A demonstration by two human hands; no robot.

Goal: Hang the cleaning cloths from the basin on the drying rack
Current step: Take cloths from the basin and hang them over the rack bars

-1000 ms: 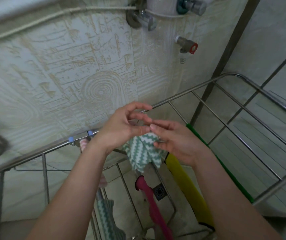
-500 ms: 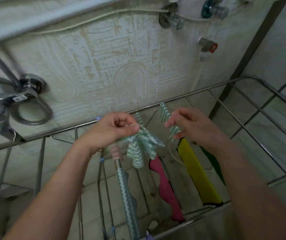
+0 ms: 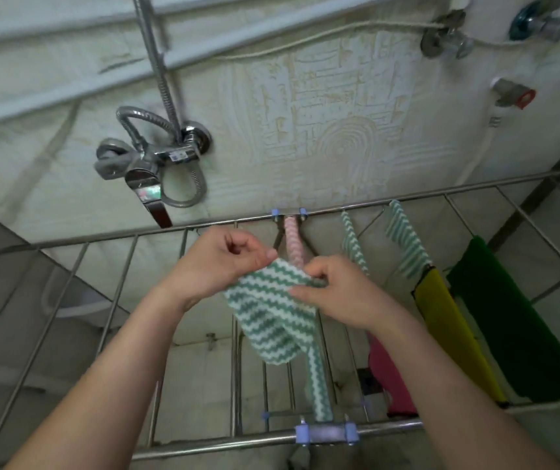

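Both hands hold a green-and-white zigzag cloth (image 3: pixel 271 317) above the steel drying rack (image 3: pixel 441 191). My left hand (image 3: pixel 221 262) pinches its upper left edge with curled fingers. My right hand (image 3: pixel 332 293) pinches the upper right edge. The cloth hangs down between the rack's bars. On the rack hang a pink-and-white cloth (image 3: pixel 293 245), two more green zigzag cloths (image 3: pixel 353 242) (image 3: pixel 407 245), a yellow cloth (image 3: pixel 451 327), a dark green cloth (image 3: pixel 515 320) and a bright pink cloth (image 3: pixel 390 378). The basin is not in view.
A chrome shower mixer with a hose (image 3: pixel 149 157) is fixed to the tiled wall at left. Valves (image 3: pixel 512 93) sit on the wall at upper right. A floor drain (image 3: pixel 370 381) shows below the rack. The rack's bars at left carry nothing.
The view has swung left and the shower mixer has come into sight. My hands have left the hung zigzag cloth and now hold another one lower and further left over the rack.
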